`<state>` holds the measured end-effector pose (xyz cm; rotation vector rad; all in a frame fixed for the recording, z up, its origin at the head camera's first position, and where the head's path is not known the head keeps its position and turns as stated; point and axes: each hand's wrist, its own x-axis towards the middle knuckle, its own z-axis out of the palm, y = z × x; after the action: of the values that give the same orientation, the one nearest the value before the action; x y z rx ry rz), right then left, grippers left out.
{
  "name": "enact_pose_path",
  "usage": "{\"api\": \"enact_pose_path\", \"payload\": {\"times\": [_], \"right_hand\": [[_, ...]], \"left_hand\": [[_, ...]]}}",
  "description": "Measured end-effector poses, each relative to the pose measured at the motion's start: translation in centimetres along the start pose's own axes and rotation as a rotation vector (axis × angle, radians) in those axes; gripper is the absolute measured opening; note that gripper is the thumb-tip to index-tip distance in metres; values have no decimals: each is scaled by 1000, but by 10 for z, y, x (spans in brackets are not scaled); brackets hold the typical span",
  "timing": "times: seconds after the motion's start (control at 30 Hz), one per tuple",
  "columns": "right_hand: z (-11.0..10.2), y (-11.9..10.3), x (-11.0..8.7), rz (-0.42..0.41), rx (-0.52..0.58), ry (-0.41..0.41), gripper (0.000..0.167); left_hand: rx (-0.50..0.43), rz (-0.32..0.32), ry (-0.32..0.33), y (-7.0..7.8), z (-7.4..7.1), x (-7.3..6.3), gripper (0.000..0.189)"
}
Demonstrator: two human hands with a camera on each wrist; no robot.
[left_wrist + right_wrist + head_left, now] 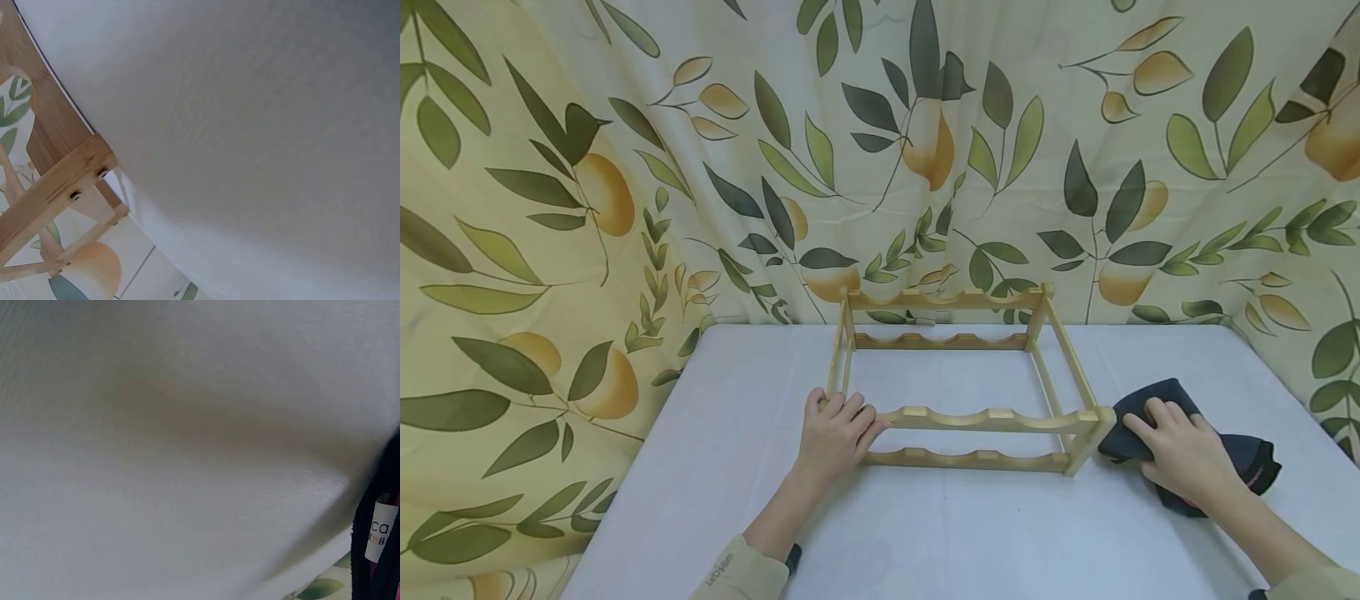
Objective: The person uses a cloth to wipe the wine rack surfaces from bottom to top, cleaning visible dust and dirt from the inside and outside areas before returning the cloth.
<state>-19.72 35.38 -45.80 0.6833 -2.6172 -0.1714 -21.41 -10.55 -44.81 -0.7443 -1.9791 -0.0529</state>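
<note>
A light wooden wine rack (955, 421) with scalloped rails stands on the white-covered table. My left hand (841, 429) grips its front left corner, fingers over the top and thumb along the upper rail. In the left wrist view, a wooden post (59, 194) with two screw holes shows beside a scalloped rail (53, 106). At the front right corner, my right hand (1183, 446) holds a bunched dark cloth (1251, 458), its upper part close against the rack's end. The cloth's edge and a white label (381, 532) appear in the right wrist view.
The white tablecloth (940, 533) covers the table, whose back edge lies just behind the rack. A curtain (880, 167) printed with leaves, fruit and birds hangs behind the table and along the left side.
</note>
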Motion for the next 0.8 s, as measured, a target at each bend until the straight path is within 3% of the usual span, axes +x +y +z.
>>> {"api": "enact_pose_path", "payload": {"times": [0.57,0.8], "right_hand": [[20,1,-5,171,-18,-136,55],[27,2,-4,184,-27,-147,57]], "left_hand": [[18,18,11,0,0,1,43],[19,7,1,0,0,0,43]]}}
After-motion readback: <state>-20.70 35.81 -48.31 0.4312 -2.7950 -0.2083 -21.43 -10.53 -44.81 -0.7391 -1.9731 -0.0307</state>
